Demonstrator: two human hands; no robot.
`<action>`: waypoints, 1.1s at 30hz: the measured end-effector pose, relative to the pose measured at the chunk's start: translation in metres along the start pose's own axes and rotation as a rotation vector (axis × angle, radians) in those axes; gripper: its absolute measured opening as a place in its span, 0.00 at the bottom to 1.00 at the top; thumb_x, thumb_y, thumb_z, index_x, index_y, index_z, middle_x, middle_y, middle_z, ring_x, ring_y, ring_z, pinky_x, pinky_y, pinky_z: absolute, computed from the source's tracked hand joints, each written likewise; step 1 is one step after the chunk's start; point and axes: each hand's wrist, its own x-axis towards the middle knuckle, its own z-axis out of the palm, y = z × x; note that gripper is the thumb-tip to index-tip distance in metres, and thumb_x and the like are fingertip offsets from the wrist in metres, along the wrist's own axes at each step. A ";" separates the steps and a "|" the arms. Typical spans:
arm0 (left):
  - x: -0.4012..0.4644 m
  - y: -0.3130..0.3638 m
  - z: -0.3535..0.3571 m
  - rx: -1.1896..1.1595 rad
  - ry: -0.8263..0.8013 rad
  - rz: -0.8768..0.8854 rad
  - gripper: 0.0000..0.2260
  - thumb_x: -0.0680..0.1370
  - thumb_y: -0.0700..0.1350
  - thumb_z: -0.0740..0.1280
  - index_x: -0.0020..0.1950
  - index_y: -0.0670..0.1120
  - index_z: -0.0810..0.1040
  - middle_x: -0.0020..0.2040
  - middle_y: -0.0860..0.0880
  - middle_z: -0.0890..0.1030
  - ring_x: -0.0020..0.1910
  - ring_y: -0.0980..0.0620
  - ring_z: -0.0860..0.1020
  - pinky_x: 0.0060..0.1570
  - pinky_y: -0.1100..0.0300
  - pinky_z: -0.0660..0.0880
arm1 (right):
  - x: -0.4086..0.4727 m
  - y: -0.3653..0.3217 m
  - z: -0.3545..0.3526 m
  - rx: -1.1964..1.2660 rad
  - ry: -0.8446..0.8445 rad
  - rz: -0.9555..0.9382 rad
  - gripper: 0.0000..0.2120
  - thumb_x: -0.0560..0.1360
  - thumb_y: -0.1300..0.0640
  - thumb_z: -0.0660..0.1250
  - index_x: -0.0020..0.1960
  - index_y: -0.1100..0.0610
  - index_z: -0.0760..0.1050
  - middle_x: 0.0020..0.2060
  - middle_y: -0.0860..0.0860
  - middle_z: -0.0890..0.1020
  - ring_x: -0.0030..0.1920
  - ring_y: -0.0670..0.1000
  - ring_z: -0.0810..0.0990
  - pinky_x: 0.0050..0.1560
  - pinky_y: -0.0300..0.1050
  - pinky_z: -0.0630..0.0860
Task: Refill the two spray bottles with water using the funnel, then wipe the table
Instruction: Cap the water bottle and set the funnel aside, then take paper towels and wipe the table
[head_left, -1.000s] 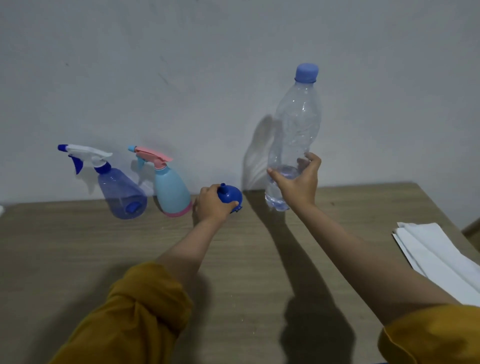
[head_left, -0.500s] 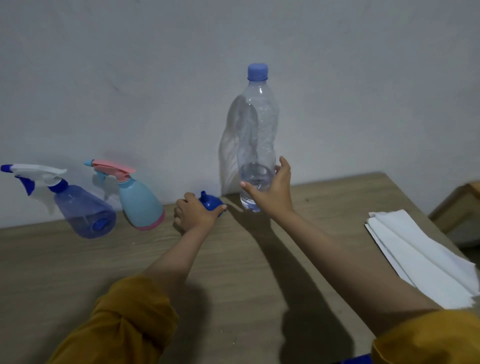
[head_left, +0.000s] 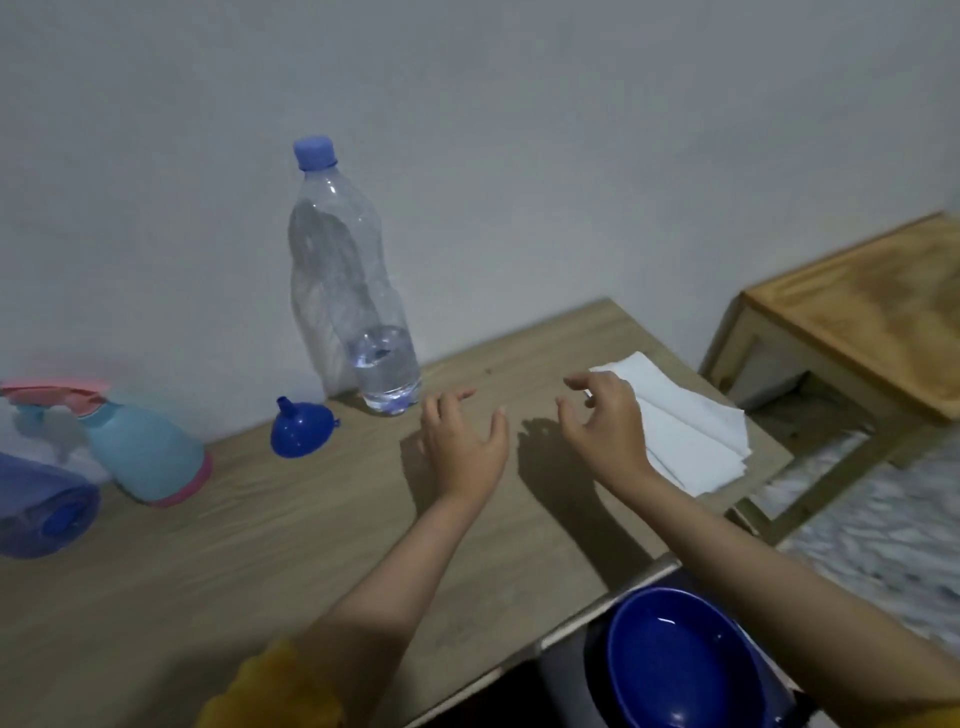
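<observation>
A tall clear water bottle (head_left: 347, 280) with a blue cap stands by the wall, a little water in its bottom. The small blue funnel (head_left: 300, 427) lies mouth-down to its left. Further left stand a light-blue spray bottle (head_left: 148, 453) with a pink trigger and a translucent blue spray bottle (head_left: 36, 512), cut off by the frame's edge. A folded white cloth (head_left: 680, 428) lies at the table's right end. My left hand (head_left: 462, 444) hovers open over the table, right of the bottle. My right hand (head_left: 605, 426) is open with curled fingers at the cloth's left edge.
The wooden table (head_left: 234, 561) runs along a white wall. A blue bowl (head_left: 680, 660) sits below the table's front edge, under my right arm. A low wooden stool (head_left: 857, 312) stands to the right, beyond the table's end, on a patterned floor.
My left hand let go of the funnel and my right hand let go of the water bottle, now standing by the wall. Both hands moved right toward the cloth; the view turned right.
</observation>
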 end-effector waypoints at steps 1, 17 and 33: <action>-0.002 0.007 0.009 0.003 -0.065 0.024 0.15 0.71 0.51 0.71 0.55 0.49 0.76 0.56 0.50 0.75 0.57 0.49 0.77 0.55 0.53 0.67 | 0.000 0.011 -0.015 -0.031 0.030 0.034 0.08 0.71 0.61 0.70 0.50 0.61 0.80 0.47 0.55 0.83 0.47 0.59 0.79 0.50 0.55 0.76; 0.013 0.103 0.161 0.245 -0.756 0.345 0.17 0.79 0.53 0.61 0.68 0.55 0.71 0.67 0.54 0.73 0.70 0.47 0.65 0.65 0.50 0.61 | 0.007 0.149 -0.119 -0.182 -0.104 0.483 0.13 0.77 0.55 0.65 0.58 0.60 0.77 0.49 0.55 0.81 0.47 0.52 0.76 0.46 0.44 0.70; 0.044 0.110 0.177 0.519 -0.738 0.486 0.08 0.74 0.43 0.66 0.50 0.54 0.79 0.50 0.54 0.80 0.55 0.49 0.75 0.53 0.54 0.59 | 0.026 0.151 -0.119 -0.240 -0.223 0.510 0.09 0.75 0.55 0.67 0.39 0.56 0.70 0.36 0.49 0.74 0.40 0.51 0.74 0.38 0.46 0.72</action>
